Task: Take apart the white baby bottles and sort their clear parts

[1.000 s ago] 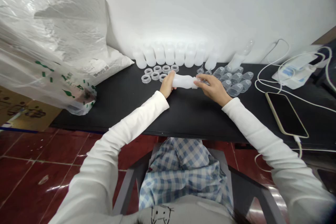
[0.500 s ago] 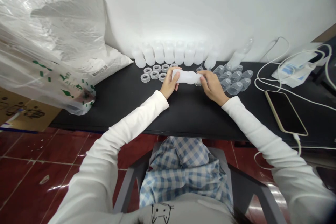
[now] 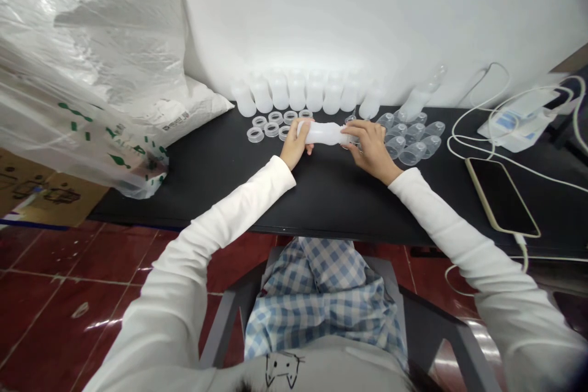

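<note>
A white plastic bottle (image 3: 324,133) is held sideways just above the black table (image 3: 229,177). My left hand (image 3: 294,146) grips its base end. My right hand (image 3: 371,146) is closed round its neck end, fingers pinched at the mouth; what sits under them is hidden. Behind the hands lie several clear rings (image 3: 271,124), and to the right of them several clear domed caps (image 3: 413,138). A row of several white bottles (image 3: 298,98) stands along the wall.
A large plastic bag (image 3: 87,73) fills the table's left end. A phone (image 3: 501,197) on a cable lies at the right, with a white charger unit (image 3: 514,125) and looped cables (image 3: 478,135) behind it. A chair and red tiled floor lie below.
Both hands lifted the bottle a little away from me, toward the rings and caps. My right hand shifted its fingers at the neck end.
</note>
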`<state>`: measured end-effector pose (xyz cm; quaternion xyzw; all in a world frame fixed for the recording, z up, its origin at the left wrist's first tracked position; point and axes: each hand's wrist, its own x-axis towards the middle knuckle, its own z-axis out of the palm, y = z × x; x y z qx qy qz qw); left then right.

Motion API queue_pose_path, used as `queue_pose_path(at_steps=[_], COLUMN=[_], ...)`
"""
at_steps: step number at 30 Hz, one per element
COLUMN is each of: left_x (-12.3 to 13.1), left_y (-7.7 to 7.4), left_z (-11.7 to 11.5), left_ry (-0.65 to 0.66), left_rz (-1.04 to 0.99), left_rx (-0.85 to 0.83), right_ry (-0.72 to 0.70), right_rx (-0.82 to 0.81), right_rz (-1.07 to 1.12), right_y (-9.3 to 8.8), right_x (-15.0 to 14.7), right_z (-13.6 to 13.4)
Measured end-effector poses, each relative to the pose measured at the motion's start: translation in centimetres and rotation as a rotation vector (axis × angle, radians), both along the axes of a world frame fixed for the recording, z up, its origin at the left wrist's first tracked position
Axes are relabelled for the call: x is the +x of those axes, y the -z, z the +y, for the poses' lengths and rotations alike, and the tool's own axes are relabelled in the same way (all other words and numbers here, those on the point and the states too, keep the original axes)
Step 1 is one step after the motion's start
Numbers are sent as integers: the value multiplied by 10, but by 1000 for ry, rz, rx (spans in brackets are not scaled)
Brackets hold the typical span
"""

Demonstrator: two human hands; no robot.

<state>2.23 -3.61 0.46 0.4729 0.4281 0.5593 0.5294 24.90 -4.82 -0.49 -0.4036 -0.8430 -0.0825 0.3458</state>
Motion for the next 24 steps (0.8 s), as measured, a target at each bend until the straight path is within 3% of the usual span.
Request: queue_pose_path(at_steps=[8, 16, 24], left_x=[1, -4, -3], left_y=[1, 8, 6], left_z=[1, 5, 2], left_ry=[21, -5, -53], left_rz=[-46, -61, -92], left_rx=[-56, 45, 58], right_ry=[24, 95, 21], right_rx=[29, -153, -140], right_rz=[-52, 39, 32], right_y=[-1, -8, -9], right_x=[-1, 3, 3], right_z=[-5, -4, -4])
